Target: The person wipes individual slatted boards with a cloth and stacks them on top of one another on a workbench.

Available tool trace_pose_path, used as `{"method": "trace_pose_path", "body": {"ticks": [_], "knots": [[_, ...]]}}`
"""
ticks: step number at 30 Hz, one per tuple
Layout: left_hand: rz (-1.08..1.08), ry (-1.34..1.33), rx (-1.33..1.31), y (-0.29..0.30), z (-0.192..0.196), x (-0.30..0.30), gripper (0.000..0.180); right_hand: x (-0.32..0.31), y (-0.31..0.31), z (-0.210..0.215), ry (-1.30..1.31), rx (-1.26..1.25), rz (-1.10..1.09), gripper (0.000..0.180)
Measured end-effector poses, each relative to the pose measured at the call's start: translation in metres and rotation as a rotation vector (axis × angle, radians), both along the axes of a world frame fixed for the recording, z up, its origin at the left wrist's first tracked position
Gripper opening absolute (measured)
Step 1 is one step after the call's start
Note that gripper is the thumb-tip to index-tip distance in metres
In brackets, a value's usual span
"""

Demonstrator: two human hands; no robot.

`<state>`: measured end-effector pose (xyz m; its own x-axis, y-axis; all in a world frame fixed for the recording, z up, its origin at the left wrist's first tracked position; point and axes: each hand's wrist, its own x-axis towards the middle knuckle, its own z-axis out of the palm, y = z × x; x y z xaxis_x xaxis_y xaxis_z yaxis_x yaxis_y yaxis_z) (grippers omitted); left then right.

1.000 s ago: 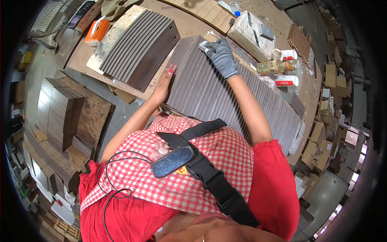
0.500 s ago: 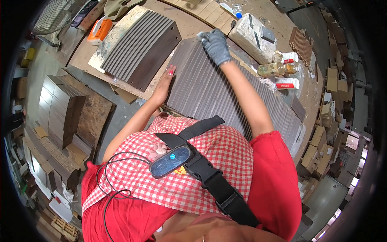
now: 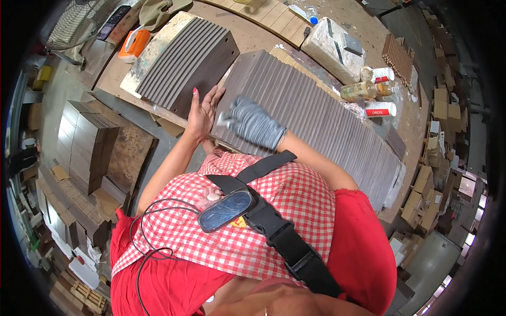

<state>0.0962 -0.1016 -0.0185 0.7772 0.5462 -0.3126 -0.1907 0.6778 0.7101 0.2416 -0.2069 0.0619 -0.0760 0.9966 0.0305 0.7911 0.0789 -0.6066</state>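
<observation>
Both hands rest on a long row of thin dark-brown panels [image 3: 316, 118] stood on edge across a dusty wooden workbench [image 3: 247, 31]. Bare left hand [image 3: 202, 108], open and flat, presses the row's near end. Grey-gloved right hand [image 3: 252, 124], blurred, fingers loosely spread, holds nothing. A second fanned panel stack [image 3: 184, 60] lies beside; bottles [image 3: 369, 89] stand beyond.

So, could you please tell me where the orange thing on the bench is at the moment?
In the head view the orange thing lies at the upper left, on the workbench, just left of the smaller stack of dark boards and below a khaki cloth.
</observation>
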Motion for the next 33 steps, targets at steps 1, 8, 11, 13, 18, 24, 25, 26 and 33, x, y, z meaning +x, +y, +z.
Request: {"method": "trace_pose_path", "body": {"ticks": [1, 8, 11, 13, 18, 24, 25, 26, 33], "knots": [[0.004, -0.003, -0.007, 0.0, -0.002, -0.005, 0.09, -0.008, -0.003, -0.003, 0.143, 0.0, 0.086, 0.038], [-0.014, 0.014, 0.031, -0.001, 0.001, -0.004, 0.089, 0.027, 0.021, -0.005, 0.014, 0.008, 0.037, 0.038], [-0.014, 0.028, 0.054, 0.0, 0.0, -0.003, 0.088, 0.061, 0.045, -0.028, -0.006, 0.047, -0.168, 0.038], [-0.019, 0.068, 0.102, 0.0, -0.003, -0.002, 0.081, 0.091, 0.058, -0.037, -0.118, 0.217, -0.28, 0.034], [-0.122, 0.299, 0.433, -0.008, -0.001, 0.004, 0.069, 0.195, 0.049, -0.034, 0.293, 0.349, -0.77, 0.022], [-0.269, 0.646, 1.041, -0.017, 0.018, 0.018, 0.092, 0.27, -0.026, -0.047, 0.097, 0.071, -0.942, 0.034], [-0.291, 0.686, 1.048, -0.019, 0.018, 0.026, 0.109, 0.292, -0.049, -0.063, 0.152, 0.073, -0.992, 0.036], [-0.312, 0.676, 1.061, -0.02, 0.025, 0.031, 0.109, 0.303, -0.065, -0.077, 0.215, 0.069, -1.037, 0.039], [-0.394, 0.932, 1.205, -0.019, 0.05, 0.02, 0.129, 0.296, -0.067, -0.087, -0.052, -0.173, -0.994, 0.045]]}}
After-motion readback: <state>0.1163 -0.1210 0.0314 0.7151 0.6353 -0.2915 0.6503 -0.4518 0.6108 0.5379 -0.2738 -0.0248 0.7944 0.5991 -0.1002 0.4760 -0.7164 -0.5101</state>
